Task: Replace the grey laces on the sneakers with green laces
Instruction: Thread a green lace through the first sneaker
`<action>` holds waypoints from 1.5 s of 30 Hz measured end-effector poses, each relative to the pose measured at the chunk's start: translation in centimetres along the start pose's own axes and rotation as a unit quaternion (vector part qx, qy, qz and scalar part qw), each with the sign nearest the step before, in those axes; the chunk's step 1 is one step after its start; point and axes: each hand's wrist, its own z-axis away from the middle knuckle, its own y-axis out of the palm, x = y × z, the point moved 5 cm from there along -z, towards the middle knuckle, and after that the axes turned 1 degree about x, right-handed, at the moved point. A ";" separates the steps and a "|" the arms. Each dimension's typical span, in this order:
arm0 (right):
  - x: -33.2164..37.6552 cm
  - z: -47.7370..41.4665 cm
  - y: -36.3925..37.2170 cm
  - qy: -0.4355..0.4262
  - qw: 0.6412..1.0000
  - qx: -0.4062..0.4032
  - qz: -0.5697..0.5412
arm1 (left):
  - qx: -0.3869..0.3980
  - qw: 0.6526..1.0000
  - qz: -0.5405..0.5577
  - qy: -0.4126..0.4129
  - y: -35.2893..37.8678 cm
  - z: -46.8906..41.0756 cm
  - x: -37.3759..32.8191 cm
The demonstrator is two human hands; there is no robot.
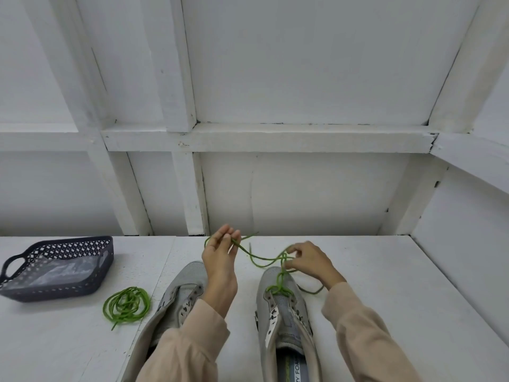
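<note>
Two grey sneakers stand side by side on the white table, toes pointing away from me. The left sneaker [181, 288] has bare eyelets. The right sneaker [283, 307] has a green lace [264, 259] threaded through its front eyelets. My left hand [220, 260] is raised above the left sneaker's toe and pinches one strand of that lace. My right hand [308, 261] pinches the other strand just above the right sneaker's toe. The strands cross between my hands. A second green lace [126, 303] lies coiled on the table left of the left sneaker.
A dark perforated plastic basket [68, 249] with handles sits at the table's far left, holding something pale and hard to make out. A white panelled wall [303, 188] rises behind the table. A dark loop of lace trails on the table right of the right sneaker.
</note>
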 end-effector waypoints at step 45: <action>7.5 2.1 0.4 -0.202 0.971 -0.019 -0.129 | 0.060 0.998 0.008 -0.001 1.4 1.5 -1.1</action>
